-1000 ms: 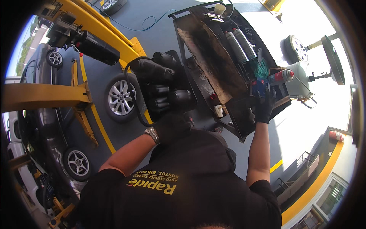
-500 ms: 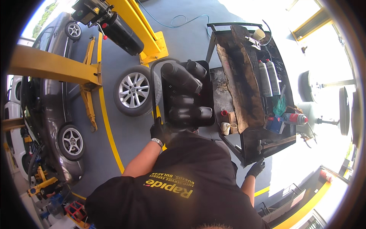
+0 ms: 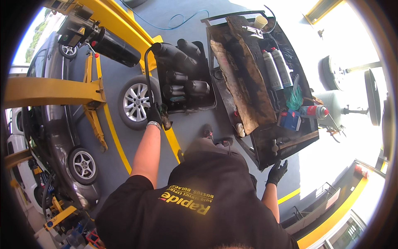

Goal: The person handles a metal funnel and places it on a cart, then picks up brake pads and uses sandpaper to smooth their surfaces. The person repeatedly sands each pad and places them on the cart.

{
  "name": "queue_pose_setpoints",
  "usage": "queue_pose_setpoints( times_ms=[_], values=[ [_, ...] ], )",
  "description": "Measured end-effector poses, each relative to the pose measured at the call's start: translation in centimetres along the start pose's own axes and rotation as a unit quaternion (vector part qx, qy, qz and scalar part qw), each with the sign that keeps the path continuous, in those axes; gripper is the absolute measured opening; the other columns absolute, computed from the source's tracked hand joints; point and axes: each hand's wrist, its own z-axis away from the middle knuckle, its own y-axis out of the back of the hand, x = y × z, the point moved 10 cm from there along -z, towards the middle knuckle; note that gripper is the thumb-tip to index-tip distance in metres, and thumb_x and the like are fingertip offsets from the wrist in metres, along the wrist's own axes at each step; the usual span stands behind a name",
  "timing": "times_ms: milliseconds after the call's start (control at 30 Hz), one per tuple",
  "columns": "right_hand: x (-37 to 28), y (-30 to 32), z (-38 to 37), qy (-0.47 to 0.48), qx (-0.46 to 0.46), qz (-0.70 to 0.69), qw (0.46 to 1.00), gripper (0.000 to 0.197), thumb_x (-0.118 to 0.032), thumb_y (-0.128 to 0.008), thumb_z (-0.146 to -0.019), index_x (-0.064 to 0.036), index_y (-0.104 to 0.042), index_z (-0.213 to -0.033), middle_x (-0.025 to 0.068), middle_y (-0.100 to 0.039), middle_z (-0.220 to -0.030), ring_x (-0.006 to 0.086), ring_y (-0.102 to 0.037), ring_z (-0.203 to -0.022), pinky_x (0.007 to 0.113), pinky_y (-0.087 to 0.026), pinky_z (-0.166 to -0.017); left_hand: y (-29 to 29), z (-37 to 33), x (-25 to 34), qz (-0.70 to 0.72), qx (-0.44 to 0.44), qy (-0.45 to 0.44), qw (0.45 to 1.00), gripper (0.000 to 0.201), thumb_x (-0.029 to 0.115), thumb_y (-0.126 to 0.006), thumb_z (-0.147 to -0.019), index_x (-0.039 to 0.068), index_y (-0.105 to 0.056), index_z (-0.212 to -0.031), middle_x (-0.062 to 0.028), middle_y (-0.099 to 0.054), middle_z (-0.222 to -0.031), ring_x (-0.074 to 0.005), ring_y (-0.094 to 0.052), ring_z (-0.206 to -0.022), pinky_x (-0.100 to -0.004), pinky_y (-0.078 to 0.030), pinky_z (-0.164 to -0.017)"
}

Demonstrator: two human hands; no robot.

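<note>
My left hand [image 3: 154, 114], in a dark glove with a metal-banded watch at the wrist, is closed around the near end of a black bar handle [image 3: 149, 74]. The handle runs along the left side of a black bin [image 3: 191, 108]. Inside the bin lie several dark plastic bottles [image 3: 196, 87]. A small brownish piece [image 3: 166, 120] shows beside the hand; its kind I cannot make out. My right hand [image 3: 277, 172], also gloved, has its fingers apart and holds nothing. It is just off the near right corner of a black metal cart [image 3: 298, 139].
On the cart are cardboard [image 3: 244, 79], spray cans [image 3: 271, 70], teal netting [image 3: 294, 96], a blue box [image 3: 289, 119] and a hammer [image 3: 296, 142]. A wheel [image 3: 136, 101] lies left of the bin. A yellow lift post [image 3: 120, 25] stands beyond; a dark car [image 3: 60, 116] is at left.
The bin has moved forward and left, away from me, with my left arm stretching after it. My right hand's fingers have spread. The cart sits further left in view.
</note>
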Motion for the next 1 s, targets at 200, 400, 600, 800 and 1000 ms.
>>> queue_pose_setpoints(
  times_ms=[200,400,600,800,1000],
  values=[
    [0.5,-0.7,-2.8,0.024,-0.024,-0.059,0.998,0.064,-0.038,-0.061,-0.108,-0.0001,-0.043,-0.157,0.0279,-0.047,-0.144,0.0397,-0.062,-0.121,0.049,-0.052,-0.105,-14.9,7.8,-0.5,0.337,-0.347,0.032,0.875,0.036,0.053,-0.05,-0.101,0.019,-0.059,-0.091,-0.0051,-0.054,-0.08,-0.0261,-0.053,-0.067,-0.0392,-0.045,-0.061],
    [-0.3,2.0,-6.5,0.048,-0.07,-0.048,0.995,0.061,-0.032,-0.064,-0.107,-0.0015,-0.044,-0.157,0.0252,-0.046,-0.146,0.0364,-0.061,-0.125,0.047,-0.052,-0.105,-14.4,5.8,2.2,0.366,-0.062,-0.043,0.927,0.044,0.062,-0.047,-0.096,0.02,-0.06,-0.102,-0.0064,-0.056,-0.104,-0.0268,-0.054,-0.099,-0.0453,-0.042,-0.089],
    [6.9,9.4,-13.4,0.166,-0.035,-0.003,0.985,0.054,-0.022,-0.061,-0.109,-0.0024,-0.043,-0.157,0.0213,-0.043,-0.154,0.0346,-0.058,-0.132,0.045,-0.052,-0.108,-11.6,9.2,-1.9,0.264,-0.079,-0.062,0.959,0.055,0.065,-0.046,-0.095,0.021,-0.061,-0.125,-0.0101,-0.057,-0.13,-0.0287,-0.052,-0.125,-0.0486,-0.038,-0.11],
    [16.7,11.6,-18.7,0.252,-0.15,0.13,0.947,0.048,-0.025,-0.062,-0.109,-0.0033,-0.051,-0.151,0.021,-0.05,-0.148,0.0343,-0.061,-0.128,0.044,-0.053,-0.105,-2.1,11.7,-14.0,0.568,-0.217,0.056,0.792,0.06,0.054,-0.034,-0.107,0.015,-0.052,-0.149,-0.0157,-0.045,-0.157,-0.0298,-0.043,-0.147,-0.0484,-0.031,-0.125],
    [22.4,13.8,-20.3,0.105,-0.26,0.216,0.935,0.049,-0.037,-0.054,-0.111,-0.001,-0.059,-0.145,0.0202,-0.051,-0.149,0.0323,-0.064,-0.121,0.043,-0.053,-0.102,7.5,31.5,-21.7,0.287,0.222,-0.081,0.928,0.064,0.052,-0.032,-0.113,0.0,-0.062,-0.135,-0.0177,-0.065,-0.128,-0.0299,-0.064,-0.114,-0.0436,-0.051,-0.098]
  ],
)
